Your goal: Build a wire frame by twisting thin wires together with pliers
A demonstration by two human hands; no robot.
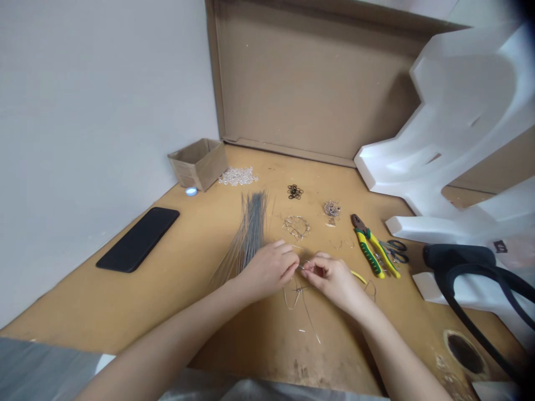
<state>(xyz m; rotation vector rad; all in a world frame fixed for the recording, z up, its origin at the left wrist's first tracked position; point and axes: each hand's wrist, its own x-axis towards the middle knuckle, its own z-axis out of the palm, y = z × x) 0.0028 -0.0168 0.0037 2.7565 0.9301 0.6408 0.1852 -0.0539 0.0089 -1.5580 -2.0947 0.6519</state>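
Between my two hands, just above the surface, runs a thin wire, and only a short stretch of it shows. I judge it very light, springy rather than soft, and a little slick, so it would roll if pinched loosely. It should bend under sharp pressure, so I would take hold with fingertips close to either side of the working spot. Its visible long axis goes from left to right, slanting slightly toward the body at the right. Both ends are lost among the fingers, so I cannot tell which one leads.

My left hand has its grip curled closed, seemingly with the wire pinched at the fingertips. My right hand has thumb and forefinger brought together on the other side of that stretch.

Just below the hands, a bent wire loop lies with a long tail; I cannot tell whether it joins the held piece. Just left sits a bundle of straight wires, pointing away from the body. Beyond are a ring of bent wire pieces and some dark rings. Farther right lie yellow-green pliers, beside scissors.
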